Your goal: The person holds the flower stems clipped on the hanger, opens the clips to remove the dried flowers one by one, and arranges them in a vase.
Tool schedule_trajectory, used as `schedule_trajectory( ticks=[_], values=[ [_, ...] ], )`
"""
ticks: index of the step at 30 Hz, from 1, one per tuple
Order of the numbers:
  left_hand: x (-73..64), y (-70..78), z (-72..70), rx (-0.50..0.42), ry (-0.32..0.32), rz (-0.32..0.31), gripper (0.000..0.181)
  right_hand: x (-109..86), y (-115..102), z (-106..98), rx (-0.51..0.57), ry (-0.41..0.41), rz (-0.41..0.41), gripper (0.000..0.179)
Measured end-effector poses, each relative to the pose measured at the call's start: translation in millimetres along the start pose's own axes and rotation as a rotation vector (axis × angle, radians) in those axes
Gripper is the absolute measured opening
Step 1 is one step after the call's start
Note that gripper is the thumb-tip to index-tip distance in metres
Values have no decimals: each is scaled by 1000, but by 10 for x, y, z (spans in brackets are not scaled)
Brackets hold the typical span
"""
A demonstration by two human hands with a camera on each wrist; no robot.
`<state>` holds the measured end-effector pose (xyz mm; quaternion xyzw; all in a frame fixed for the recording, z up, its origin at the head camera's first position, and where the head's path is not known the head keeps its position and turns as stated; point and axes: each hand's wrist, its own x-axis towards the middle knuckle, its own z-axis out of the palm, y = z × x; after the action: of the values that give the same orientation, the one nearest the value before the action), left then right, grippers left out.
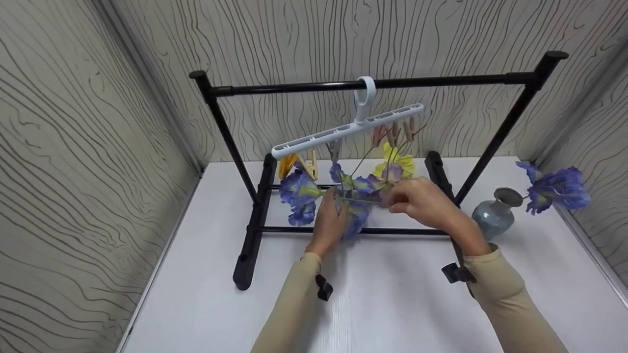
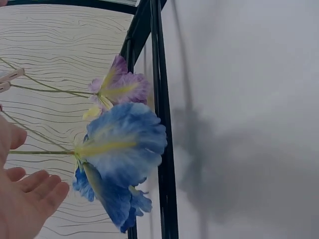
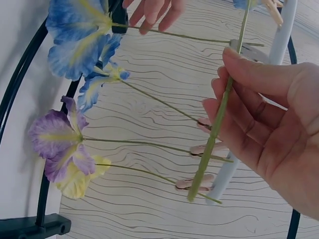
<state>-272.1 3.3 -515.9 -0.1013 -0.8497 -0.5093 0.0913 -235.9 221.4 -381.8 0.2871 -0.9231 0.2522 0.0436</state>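
Note:
My right hand (image 1: 422, 201) pinches the green stem of a blue artificial iris (image 1: 299, 189) between thumb and fingers. In the right wrist view that stem (image 3: 214, 129) slants down across the fingers, its bloom mostly beyond the top edge. My left hand (image 1: 331, 218), fingers loosely extended, is beside another blue iris (image 2: 122, 144) that hangs bloom-down; this hand overlaps the held stem in the head view. Above both hands, a white clip hanger (image 1: 348, 130) tilts on the rack's bar. A purple iris (image 3: 57, 139) and a yellow iris (image 3: 77, 184) hang from its clothespins (image 3: 197, 181).
A black rack (image 1: 304, 88) stands on the white table (image 1: 206, 314), its crossbars low behind the hands. Yellow clothespins (image 1: 287, 165) hang at the hanger's left end. To the right, a blue-grey vase (image 1: 493, 218) holds another blue iris (image 1: 559, 191). Patterned walls (image 1: 294, 44) close off the back and sides.

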Motion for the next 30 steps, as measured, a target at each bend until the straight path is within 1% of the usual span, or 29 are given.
schedule_trajectory(
  ticks=[3, 6, 10, 12, 14, 16, 18, 21, 26, 28, 30],
  values=[
    [27, 10, 32, -31, 48, 7, 48, 15, -70, 3, 17, 20, -30, 6],
    [33, 9, 64, -38, 96, 19, 41, 35, -129, 18, 57, 35, -44, 6],
    [20, -1, 74, -38, 150, 72, 24, 51, -174, 30, 107, 65, -59, 6],
    [11, -5, 59, -53, 167, 106, 16, 50, -178, 28, 119, 106, -81, 6],
    [0, -16, 38, -66, 175, 124, 11, 46, -170, 27, 127, 165, -109, 8],
    [-9, -31, 14, -97, 172, 123, 9, 41, -150, 25, 133, 230, -136, 10],
    [-14, -42, -7, -121, 167, 110, 9, 30, -129, 19, 160, 282, -140, 11],
    [-25, -60, -40, -114, 172, 84, 8, 10, -94, -5, 261, 324, -97, 10],
    [-37, -82, -100, -66, 203, 69, 6, -72, -23, -85, 488, 358, 49, 7],
    [-42, -86, -129, -58, 217, 68, 5, -112, 19, -112, 604, 395, 98, 7],
    [-48, -87, -156, -58, 224, 63, 5, -150, 64, -133, 746, 465, 139, 8]
  ],
)
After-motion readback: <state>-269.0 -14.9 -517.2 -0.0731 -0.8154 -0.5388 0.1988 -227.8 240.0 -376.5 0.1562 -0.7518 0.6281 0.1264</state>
